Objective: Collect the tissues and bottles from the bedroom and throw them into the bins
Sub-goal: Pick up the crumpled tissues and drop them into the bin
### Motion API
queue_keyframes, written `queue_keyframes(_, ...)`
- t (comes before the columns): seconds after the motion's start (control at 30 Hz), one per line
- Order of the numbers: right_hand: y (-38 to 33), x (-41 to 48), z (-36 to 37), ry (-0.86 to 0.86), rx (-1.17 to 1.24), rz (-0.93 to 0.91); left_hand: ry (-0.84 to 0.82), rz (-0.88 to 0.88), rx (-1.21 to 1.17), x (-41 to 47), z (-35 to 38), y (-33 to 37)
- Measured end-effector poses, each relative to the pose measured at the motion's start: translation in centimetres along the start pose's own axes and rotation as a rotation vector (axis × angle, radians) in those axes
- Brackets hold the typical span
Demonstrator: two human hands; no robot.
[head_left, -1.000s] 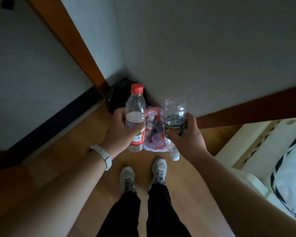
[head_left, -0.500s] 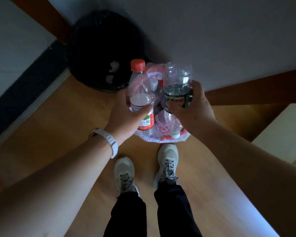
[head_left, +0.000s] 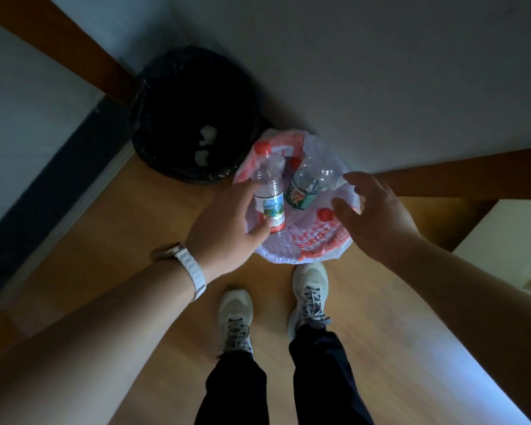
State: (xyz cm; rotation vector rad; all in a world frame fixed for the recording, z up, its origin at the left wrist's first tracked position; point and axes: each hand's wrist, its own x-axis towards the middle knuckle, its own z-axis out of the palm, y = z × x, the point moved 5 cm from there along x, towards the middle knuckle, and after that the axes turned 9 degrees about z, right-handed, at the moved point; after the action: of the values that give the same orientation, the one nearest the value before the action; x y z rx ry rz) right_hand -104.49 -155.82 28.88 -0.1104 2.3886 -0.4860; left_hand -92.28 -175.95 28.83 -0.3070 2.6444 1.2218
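Observation:
A white plastic bag with red print (head_left: 314,245) stands open on the wood floor against the wall, with several bottles inside. My left hand (head_left: 227,222) holds a clear bottle with a red cap and red label (head_left: 272,207) over the bag's left side, thumb under its base. My right hand (head_left: 377,213) hovers over the bag's right edge with fingers spread and holds nothing. A crushed clear bottle with a green label (head_left: 304,191) lies tilted in the bag, apart from my right hand. Left of the bag, a black-lined bin (head_left: 166,96) holds white tissues (head_left: 207,136).
Both bins sit in a corner where two grey walls meet, with brown wooden trim (head_left: 442,176) along the right wall. A pale bed frame corner (head_left: 503,240) juts in at the right. My shoes (head_left: 308,289) stand just in front of the bag.
Both hands have lowered toward the bag. My right hand has let go of the green-label bottle, which now lies in the bag. The left bottle has tipped away from me.

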Motion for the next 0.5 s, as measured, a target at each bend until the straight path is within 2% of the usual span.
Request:
queue_keyframes(0.13,-2.8,-3.6,-4.0,0.030,-0.163,-0.134,-0.035,0.185,0.225,-1.2,-5.5,4.5)
queue_keyframes(0.33,-8.1,-11.5,-11.2,0.130,-0.306,-0.264,-0.041,0.314,0.479,-3.5,-13.5,12.2)
queue_keyframes(0.5,-11.8,-20.4,-17.9,0.203,-0.402,-0.312,0.002,0.393,0.555,-7.1,-20.5,19.9)
